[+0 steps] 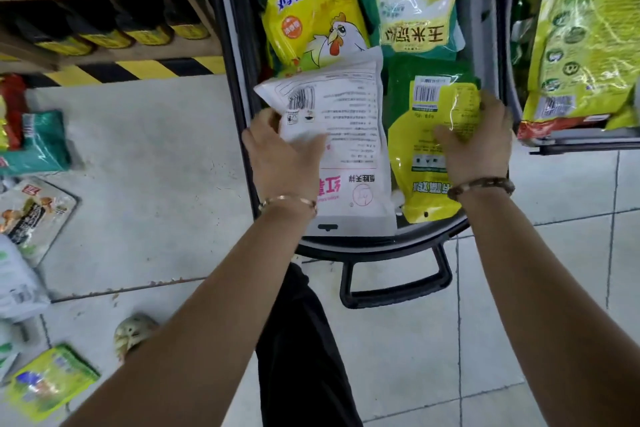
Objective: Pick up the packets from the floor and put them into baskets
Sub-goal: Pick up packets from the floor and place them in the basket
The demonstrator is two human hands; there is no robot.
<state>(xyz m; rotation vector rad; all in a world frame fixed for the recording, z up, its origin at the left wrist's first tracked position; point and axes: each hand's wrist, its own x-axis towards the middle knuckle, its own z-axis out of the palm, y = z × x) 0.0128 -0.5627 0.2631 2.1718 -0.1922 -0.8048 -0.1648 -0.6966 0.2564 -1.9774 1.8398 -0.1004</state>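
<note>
Now 2 hands point(284, 153) point(481, 142) grip 2 pkts point(353, 108) point(412, 163), 1 basket point(239, 80).

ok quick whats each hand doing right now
Left hand: gripping the white packet.
Right hand: gripping the yellow packet.

Both bare forearms rise from the bottom edge of the frame toward its centre, the left wrist wearing a thin bangle point(287, 199), the right a beaded band point(481, 186). The left grip point(284, 153) pinches a white packet point(349, 121), thumb on top. The right grip point(478, 142), palm down, curls round a yellow packet point(415, 135).
</note>
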